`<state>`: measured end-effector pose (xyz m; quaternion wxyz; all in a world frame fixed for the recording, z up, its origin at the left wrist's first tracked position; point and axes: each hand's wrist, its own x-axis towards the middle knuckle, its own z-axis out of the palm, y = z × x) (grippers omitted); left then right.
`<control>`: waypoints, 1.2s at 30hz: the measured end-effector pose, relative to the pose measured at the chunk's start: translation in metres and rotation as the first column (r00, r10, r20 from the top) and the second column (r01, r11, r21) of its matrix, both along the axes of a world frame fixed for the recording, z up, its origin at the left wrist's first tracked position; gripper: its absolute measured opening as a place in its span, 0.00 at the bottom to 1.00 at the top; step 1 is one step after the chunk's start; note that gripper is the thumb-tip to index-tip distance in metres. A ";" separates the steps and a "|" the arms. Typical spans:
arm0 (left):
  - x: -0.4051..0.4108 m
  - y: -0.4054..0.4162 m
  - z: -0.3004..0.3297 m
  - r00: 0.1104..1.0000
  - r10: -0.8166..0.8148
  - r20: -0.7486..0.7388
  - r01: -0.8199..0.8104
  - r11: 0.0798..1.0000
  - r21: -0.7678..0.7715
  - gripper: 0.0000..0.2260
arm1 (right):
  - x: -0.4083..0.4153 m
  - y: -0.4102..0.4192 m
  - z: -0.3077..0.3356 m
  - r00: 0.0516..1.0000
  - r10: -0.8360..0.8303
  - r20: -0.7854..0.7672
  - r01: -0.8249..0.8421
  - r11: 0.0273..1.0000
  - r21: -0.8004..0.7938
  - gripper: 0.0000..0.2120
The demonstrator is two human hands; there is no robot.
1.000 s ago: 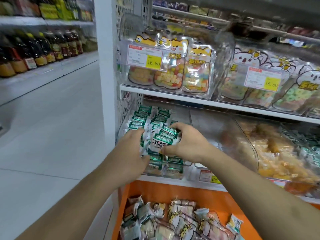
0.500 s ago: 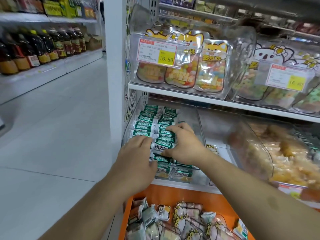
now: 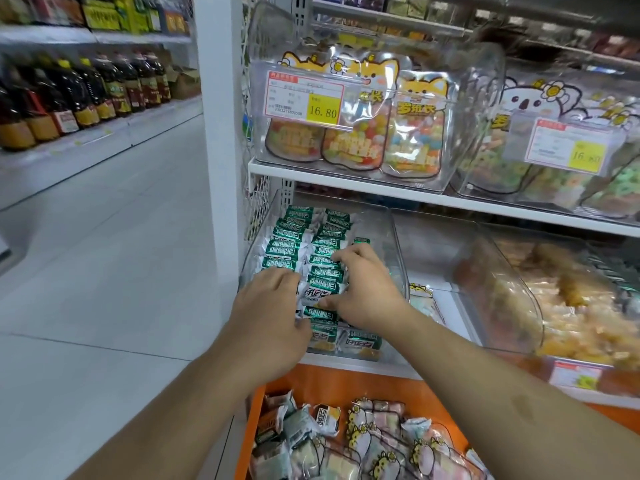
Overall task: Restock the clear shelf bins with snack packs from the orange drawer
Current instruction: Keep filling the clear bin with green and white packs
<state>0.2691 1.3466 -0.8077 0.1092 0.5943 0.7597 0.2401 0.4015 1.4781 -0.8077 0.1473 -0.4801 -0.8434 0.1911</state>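
Note:
A clear shelf bin [image 3: 394, 237] holds two rows of green-and-white snack packs [image 3: 294, 237] standing on edge. Both of my hands are inside its front half. My left hand [image 3: 270, 313] curls its fingers on the front packs of the left row. My right hand [image 3: 367, 289] spans the right row, fingers over the packs and thumb low. Between the hands one snack pack [image 3: 320, 292] lies face up, and both hands pinch it. Below the shelf, the orange drawer [image 3: 346, 382] stands open with loose packs [image 3: 301, 427] and cartoon-printed pouches [image 3: 381, 445] inside.
To the right of the stocked bin stand an empty-looking clear bin [image 3: 436, 258] and a bin of yellow snacks [image 3: 554, 306]. Bins of candy bags [image 3: 349, 133] with price tags fill the shelf above. On the left are the aisle floor [image 3: 104, 271] and a shelf of bottles [image 3: 69, 91].
Both hands stay at the front of the bin on the same packs, shifting only slightly. The face-up pack remains between them. The view has drifted a little.

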 end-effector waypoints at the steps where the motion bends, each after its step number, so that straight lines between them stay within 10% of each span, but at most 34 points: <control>1: 0.000 0.000 0.000 1.000 0.000 -0.002 0.000 1.000 -0.001 0.28 | 0.000 -0.001 -0.001 1.000 -0.002 -0.004 0.002 1.000 0.004 0.43; 13: 0.002 -0.008 0.008 1.000 -0.027 -0.003 0.027 0.999 0.038 0.30 | 0.011 -0.007 0.009 0.995 0.069 0.067 -0.074 0.995 0.067 0.50; 24: 0.025 -0.055 0.012 0.991 -0.064 0.118 0.046 0.987 0.152 0.20 | 0.085 -0.069 0.024 0.992 0.092 -0.085 -0.085 0.993 0.077 0.24; 36: 0.072 -0.109 -0.116 0.988 -0.129 0.084 0.151 0.925 -0.349 0.25 | 0.141 -0.147 -0.130 0.975 0.220 0.033 -0.202 0.940 -0.275 0.20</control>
